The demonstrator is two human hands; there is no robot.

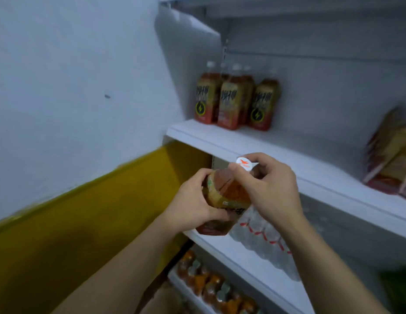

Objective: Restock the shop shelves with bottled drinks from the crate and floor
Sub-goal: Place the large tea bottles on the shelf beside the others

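Head view puts us at the shelving, looking up and to the right, with one bottle [227, 193] of reddish-brown drink held in both hands in front of the shelves. Our left grip [193, 205] is wrapped round the labelled body. Our right grip [270, 189] is curled over the top, with thumb and fingers pinched on the white cap [242, 164]. The bottle tilts, cap toward the upper shelf [220, 137], and hangs just below that shelf's front edge; it rests on nothing yet.

As for progress, a small cluster of matching bottles [236, 100] already stands upright at the back left corner of the upper shelf. A wide stretch of bare white board runs from them to a wrapped pack [392, 155] leaning at the far right. We judge the restocking to be early or midway, since plenty of room remains beside the cluster.

A shrink-wrapped pack of clear bottles [261, 236] lies on the shelf below, and orange-labelled bottles [209, 282] fill the one under that. Neither crate nor floor shows, so we cannot tell how many bottles are left to carry.
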